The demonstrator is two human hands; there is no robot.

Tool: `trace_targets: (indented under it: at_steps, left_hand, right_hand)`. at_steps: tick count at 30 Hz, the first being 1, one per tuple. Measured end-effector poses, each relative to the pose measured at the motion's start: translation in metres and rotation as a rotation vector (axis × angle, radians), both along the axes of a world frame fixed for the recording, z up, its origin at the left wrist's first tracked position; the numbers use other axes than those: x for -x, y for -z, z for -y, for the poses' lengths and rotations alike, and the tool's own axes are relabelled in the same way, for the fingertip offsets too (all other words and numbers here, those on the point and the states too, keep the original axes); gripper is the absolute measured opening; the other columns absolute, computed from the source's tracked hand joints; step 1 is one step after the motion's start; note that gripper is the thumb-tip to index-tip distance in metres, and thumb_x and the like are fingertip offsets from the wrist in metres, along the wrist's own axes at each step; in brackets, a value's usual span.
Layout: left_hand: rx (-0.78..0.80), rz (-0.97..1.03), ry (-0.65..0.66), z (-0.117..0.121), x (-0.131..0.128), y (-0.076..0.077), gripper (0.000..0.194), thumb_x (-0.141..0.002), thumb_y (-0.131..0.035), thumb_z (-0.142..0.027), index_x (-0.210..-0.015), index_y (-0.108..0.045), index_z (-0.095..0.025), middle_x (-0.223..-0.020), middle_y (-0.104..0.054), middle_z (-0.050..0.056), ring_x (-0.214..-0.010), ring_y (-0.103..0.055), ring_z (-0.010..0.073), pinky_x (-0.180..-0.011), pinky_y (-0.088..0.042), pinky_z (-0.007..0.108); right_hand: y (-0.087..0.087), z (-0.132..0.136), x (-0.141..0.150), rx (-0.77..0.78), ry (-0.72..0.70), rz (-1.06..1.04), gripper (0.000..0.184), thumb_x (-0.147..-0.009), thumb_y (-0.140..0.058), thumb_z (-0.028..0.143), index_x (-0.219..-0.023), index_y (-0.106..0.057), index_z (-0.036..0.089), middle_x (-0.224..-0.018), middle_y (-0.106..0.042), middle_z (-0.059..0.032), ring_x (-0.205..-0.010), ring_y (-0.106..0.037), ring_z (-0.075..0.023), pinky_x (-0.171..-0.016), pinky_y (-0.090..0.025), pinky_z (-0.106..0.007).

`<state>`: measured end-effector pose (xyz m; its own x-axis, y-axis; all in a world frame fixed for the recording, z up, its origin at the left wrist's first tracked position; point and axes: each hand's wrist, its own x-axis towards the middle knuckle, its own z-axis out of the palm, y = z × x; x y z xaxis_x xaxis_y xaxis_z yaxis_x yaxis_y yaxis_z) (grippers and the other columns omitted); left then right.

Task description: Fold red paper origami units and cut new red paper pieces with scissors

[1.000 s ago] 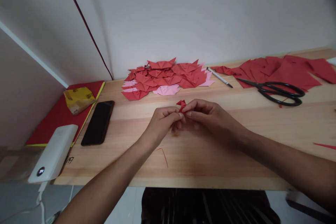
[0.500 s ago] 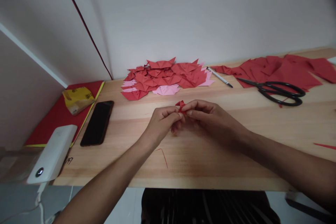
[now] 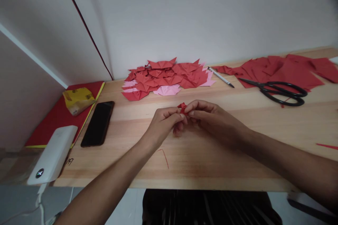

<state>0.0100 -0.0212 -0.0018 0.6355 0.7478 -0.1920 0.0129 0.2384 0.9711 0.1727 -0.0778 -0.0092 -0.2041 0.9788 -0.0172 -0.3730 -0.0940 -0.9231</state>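
between the near wooden table edge and the far pointed-paper heap, with room around, we see left hand and right hand pinching a small creased red paper.

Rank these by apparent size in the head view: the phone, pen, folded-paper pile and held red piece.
1. Folded-paper pile
2. Phone
Smaller, but unsure between them: pen and held red piece; fingers partly hide the piece.

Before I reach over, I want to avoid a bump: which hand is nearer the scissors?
Right. The right hand is left of the scissors, slightly lower in view; the left hand is farther left, across the red folded paper.
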Motion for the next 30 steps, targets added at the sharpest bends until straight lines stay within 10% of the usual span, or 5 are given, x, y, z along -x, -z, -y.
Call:
trace_targets:
  at_steps: [30]
  left_hand:
    - [-0.118, -0.091, -0.001, -0.0012, -0.0015, 0.0007, 0.023, -0.081, -0.051, -0.026, -0.062, -0.056, -0.013, -0.05, -0.051, -0.003, -0.042, -0.045, 0.0058, -0.043, -0.035, 0.017]
  right_hand:
    - [0.0068, -0.003, 0.0002, 0.01, 0.04, 0.073, 0.004, -0.09, -0.057, 0.021, -0.089, -0.06, 0.021, -0.08, -0.063, 0.0004, -0.075, -0.057, -0.0126, -0.07, -0.041, -0.028]
